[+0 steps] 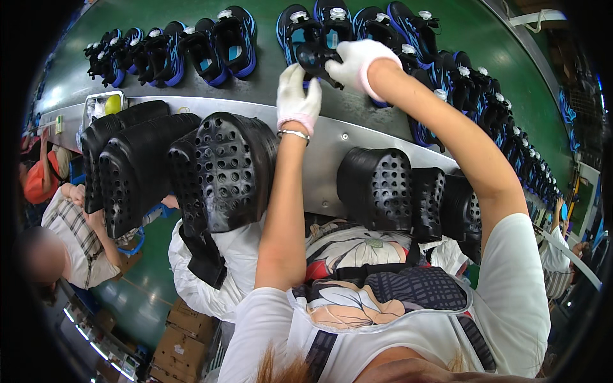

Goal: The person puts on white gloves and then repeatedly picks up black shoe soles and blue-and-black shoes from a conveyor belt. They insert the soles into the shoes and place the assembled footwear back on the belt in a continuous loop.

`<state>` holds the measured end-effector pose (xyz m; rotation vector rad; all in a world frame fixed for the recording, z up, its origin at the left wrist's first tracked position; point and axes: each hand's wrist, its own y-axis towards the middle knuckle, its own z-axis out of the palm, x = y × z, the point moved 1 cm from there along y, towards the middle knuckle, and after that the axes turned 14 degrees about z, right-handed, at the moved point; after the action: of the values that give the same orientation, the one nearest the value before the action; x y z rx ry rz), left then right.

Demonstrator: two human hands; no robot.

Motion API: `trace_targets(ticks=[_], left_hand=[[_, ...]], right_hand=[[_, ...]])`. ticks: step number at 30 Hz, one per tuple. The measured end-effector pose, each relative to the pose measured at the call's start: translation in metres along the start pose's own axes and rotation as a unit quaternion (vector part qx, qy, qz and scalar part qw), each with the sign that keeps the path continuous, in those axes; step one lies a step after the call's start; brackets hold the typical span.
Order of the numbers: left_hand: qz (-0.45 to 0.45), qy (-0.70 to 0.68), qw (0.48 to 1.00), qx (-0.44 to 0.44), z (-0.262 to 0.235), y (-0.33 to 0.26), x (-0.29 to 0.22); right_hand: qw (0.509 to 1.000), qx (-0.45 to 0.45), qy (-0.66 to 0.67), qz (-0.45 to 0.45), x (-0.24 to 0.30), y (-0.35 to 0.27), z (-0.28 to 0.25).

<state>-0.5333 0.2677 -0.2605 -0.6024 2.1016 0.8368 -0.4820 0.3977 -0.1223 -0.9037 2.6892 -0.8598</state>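
Note:
My right hand, in a white glove, reaches over a row of sneakers at the table's edge. Its fingers are closed on a small glossy black piece with a rounded end, whose exact kind I cannot make out. This piece is above the opening of a black sneaker with blue trim. Just below it is my gloved left hand, with the thumb apart from the raised fingers and nothing visible in it. Its fingertips are close to the sneaker's near end; whether they touch it is unclear.
Black sneakers with white dials line the green table, to the left and in a long row to the right. Large black perforated blocks stand along the metal edge, on both sides of me. Other people work nearby.

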Motion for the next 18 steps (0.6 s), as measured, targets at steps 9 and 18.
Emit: trace_targets(ticks=[9, 18], left_hand=[[-0.035, 0.156, 0.985, 0.068, 0.025, 0.015, -0.014], [-0.33, 0.112, 0.903, 0.252, 0.023, 0.049, 0.017]], right_hand=[[0.992, -0.121, -0.038, 0.008, 0.057, 0.084, 0.031], [0.963, -0.076, -0.237, -0.098, 0.088, 0.079, 0.026]])
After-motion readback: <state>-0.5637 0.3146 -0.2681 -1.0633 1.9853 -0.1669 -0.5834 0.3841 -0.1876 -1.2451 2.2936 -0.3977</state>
